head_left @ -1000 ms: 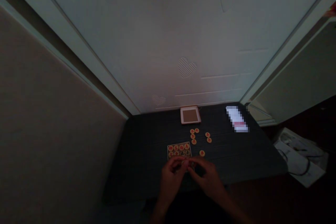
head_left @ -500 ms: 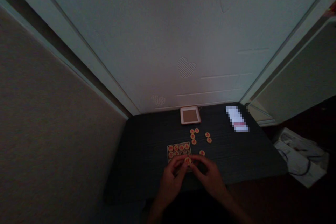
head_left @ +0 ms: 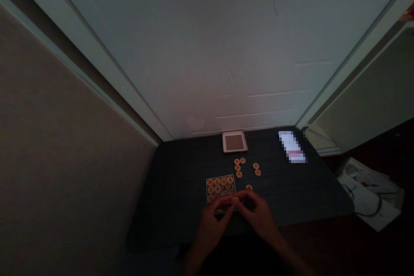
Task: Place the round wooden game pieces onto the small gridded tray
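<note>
My left hand (head_left: 211,220) and my right hand (head_left: 258,214) meet over the near side of a shallow box. Pinched between their fingertips is one round xiangqi piece (head_left: 235,201), and its marking is hard to make out now. The box (head_left: 207,189) holds rows of pale discs, most with red characters and a couple with dark ones. My fingers cover its near right part. Just beyond my right fingers lies a loose piece (head_left: 249,187), partly hidden by them.
Several more loose pieces (head_left: 237,167) lie past the box, with a pair (head_left: 256,166) to their right. An open box lid or tray (head_left: 234,142) sits against the panel (head_left: 181,51). A pixelated bright phone-like object (head_left: 292,146) lies at the back right. Beside the dark table (head_left: 174,164) is a white bag (head_left: 371,198).
The held piece has turned and shifted slightly right; its red character, facing me before, no longer shows clearly. My left fingertips have moved a little right, uncovering more of the box.
</note>
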Demonstrator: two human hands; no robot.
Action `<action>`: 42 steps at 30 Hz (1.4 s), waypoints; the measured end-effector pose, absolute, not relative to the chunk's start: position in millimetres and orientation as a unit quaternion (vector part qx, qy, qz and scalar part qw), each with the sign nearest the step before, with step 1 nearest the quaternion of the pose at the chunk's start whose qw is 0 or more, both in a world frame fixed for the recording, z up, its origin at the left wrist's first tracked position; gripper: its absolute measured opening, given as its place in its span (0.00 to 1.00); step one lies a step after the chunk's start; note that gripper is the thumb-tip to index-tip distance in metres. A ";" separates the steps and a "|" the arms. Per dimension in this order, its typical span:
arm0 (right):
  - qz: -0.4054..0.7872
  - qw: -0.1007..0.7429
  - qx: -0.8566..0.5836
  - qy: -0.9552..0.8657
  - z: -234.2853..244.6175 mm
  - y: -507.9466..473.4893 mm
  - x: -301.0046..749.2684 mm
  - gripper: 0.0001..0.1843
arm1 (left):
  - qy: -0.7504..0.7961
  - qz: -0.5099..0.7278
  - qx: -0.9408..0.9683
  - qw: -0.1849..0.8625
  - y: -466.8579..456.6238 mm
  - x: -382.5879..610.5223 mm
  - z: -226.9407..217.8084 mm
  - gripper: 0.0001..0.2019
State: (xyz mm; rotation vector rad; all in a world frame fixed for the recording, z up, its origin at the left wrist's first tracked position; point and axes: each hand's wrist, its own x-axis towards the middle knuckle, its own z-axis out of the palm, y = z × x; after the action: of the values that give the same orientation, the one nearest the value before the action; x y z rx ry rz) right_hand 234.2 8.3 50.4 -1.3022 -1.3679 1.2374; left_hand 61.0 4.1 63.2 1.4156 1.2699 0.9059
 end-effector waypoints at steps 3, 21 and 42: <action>0.499 0.428 -0.526 -0.540 43.4 8.5 233.3 0.11 | 0.532 0.365 0.593 0.482 3.1 59.0 59.6 0.09; 0.548 0.424 -0.473 -0.544 48.9 15.6 223.2 0.13 | 0.570 0.365 0.609 0.414 4.5 48.6 54.6 0.11; 0.399 0.349 -0.538 -0.655 25.7 28.5 198.4 0.08 | 0.627 0.367 0.622 0.290 15.0 -0.4 30.3 0.12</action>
State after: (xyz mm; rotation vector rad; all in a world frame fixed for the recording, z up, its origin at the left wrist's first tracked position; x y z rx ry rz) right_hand 198.4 28.5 25.7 -1.3953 -1.6979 1.0338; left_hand -0.4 15.0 30.3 1.6606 1.6742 0.9799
